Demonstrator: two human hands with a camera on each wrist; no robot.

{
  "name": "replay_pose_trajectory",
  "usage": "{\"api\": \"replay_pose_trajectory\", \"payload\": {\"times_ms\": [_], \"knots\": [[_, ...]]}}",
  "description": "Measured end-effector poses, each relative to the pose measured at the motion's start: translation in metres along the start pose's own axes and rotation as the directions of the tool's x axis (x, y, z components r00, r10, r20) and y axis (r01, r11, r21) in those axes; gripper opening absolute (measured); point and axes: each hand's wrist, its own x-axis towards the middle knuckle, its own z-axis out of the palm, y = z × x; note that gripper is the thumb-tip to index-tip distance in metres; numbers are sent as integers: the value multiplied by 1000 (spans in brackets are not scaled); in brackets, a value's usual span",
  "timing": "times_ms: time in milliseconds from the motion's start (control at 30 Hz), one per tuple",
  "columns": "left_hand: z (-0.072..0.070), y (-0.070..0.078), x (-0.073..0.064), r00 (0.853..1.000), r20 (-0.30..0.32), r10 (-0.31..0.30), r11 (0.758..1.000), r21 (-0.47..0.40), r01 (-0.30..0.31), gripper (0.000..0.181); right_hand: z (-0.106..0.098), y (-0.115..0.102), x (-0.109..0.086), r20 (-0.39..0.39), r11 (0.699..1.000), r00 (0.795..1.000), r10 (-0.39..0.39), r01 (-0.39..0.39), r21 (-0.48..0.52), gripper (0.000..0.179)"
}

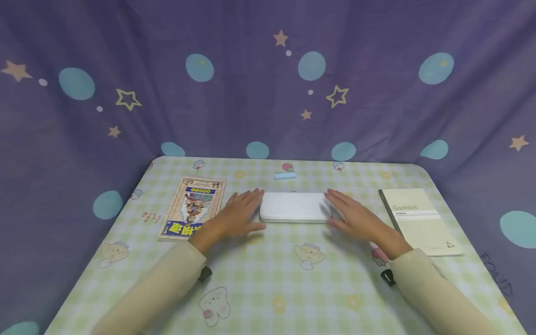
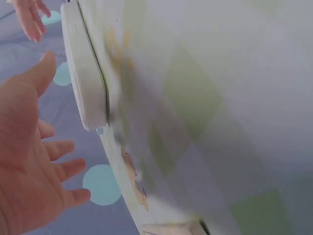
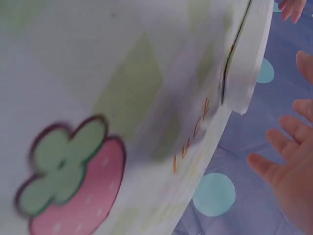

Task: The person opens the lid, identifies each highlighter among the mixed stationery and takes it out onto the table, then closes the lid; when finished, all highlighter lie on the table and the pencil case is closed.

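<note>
A flat white case with rounded corners (image 1: pixel 295 207), like a tin pencil box, lies on the table between both hands. My left hand (image 1: pixel 238 214) is at its left end, fingers spread and thumb apart. At the right end is my right hand (image 1: pixel 353 218), its fingers extended toward the case. In the left wrist view the left hand (image 2: pixel 34 156) holds nothing, and the case (image 2: pixel 85 68) is beyond its thumb. The right wrist view has the right hand (image 3: pixel 288 152) with spread fingers near the case (image 3: pixel 247 58). Whether the fingertips touch the case I cannot tell.
A comic-style book (image 1: pixel 192 204) lies left, partly behind the left wrist. On the right is a cream notebook marked Gambit (image 1: pixel 418 223). A small light-blue bar (image 1: pixel 285 176) lies behind the case. The checked tabletop (image 1: pixel 268 270) meets a purple curtain (image 1: pixel 251 111) at the back.
</note>
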Motion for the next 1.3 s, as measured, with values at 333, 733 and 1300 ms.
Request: {"api": "replay_pose_trajectory", "payload": {"times_ms": [333,733,1300], "knots": [[4,0,20,999,15,-35,999,-39,35,102,12,-6,27,58,999,998,36,-34,-25,73],[20,-6,31,999,-1,-49,999,-22,49,103,38,-17,52,89,991,996,-11,23,-133,75],[18,1,32,997,-66,-50,997,-54,46,98,48,-23,70,72,958,996,52,-29,-286,92]]}}
